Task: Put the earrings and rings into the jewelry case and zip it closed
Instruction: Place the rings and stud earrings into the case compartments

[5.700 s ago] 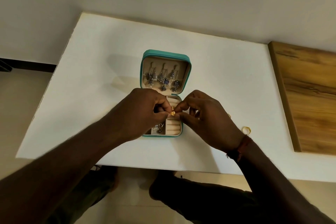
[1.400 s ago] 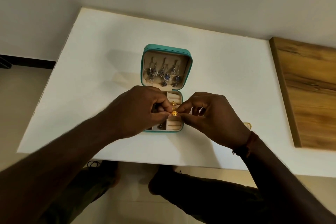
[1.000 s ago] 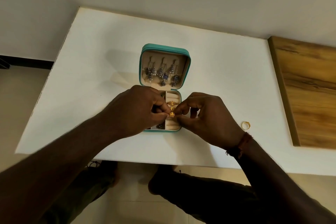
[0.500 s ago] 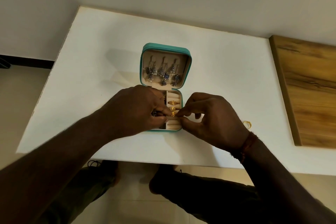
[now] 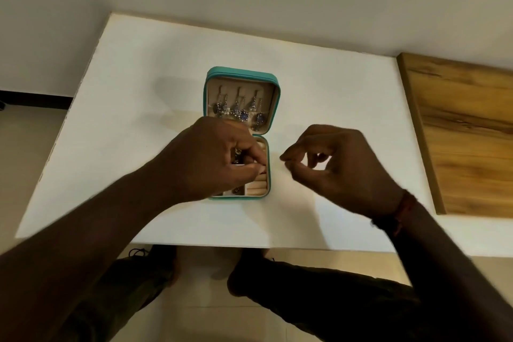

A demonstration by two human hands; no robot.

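Over the near half of the jewelry case [image 5: 241, 73], the left hand [image 5: 211, 158] is lowered with all fingers curled. Its thumb and forefinger tips [image 5: 256, 168] meet at the cream ring rolls [image 5: 256, 190]. Whether a ring sits between those tips cannot be determined; the hand covers that spot.

The right hand [image 5: 344, 169] hovers just beside the case on its right, apart from it and above the tabletop [image 5: 138, 119]. Its fingers are curled and the thumb and forefinger tips nearly touch. Nothing is visible between them. A reddish thread band [image 5: 404, 207] circles this wrist.

The case is a small rounded-corner box with a teal shell and a beige lining. It lies open on the white tabletop, near the middle. The unfolded case has its long axis running from the person toward the far edge. The hinge crosses that axis at mid-length. The lid is the far half, and it faces the camera with its lining exposed. The base is the near half. The ring rolls fill its right column, stacked crosswise. Small compartments occupy its left side, mostly hidden under the left hand; one holds a dark item too small to identify.

Silver-and-blue drop earrings [image 5: 238, 112] hang in a row across the lid lining. Each one lies lengthwise along the case axis, hook toward the far edge and pendant toward the hinge.

A wooden board [image 5: 458, 133] lies to the right, well apart from the case.
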